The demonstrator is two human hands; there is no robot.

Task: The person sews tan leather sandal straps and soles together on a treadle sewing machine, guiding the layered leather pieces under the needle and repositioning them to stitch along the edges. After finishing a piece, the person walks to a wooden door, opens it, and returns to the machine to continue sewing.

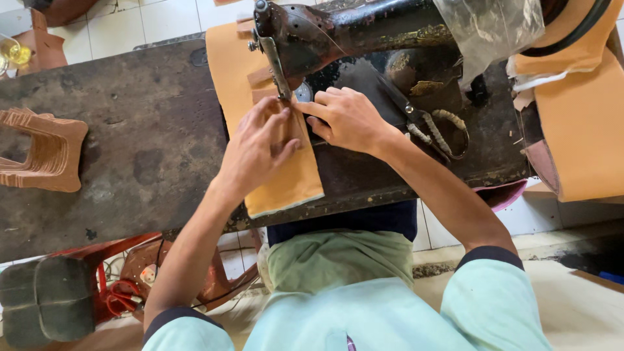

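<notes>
A long tan strip of material (289,185) lies across the worn dark table (143,143), running under the needle of an old black sewing machine (338,32). My left hand (255,151) presses flat on the strip, fingertips pinching a small brown piece (292,127) just below the presser foot (284,94). My right hand (348,118) rests on the machine bed to the right of the needle, fingers touching the same piece. Neither hand lifts anything.
Scissors with wrapped handles (435,127) lie on the machine bed right of my right hand. A stack of brown cut pieces (42,149) sits at the table's left edge. Tan sheets (582,123) pile at the right. Red scissors (120,299) lie on the floor below.
</notes>
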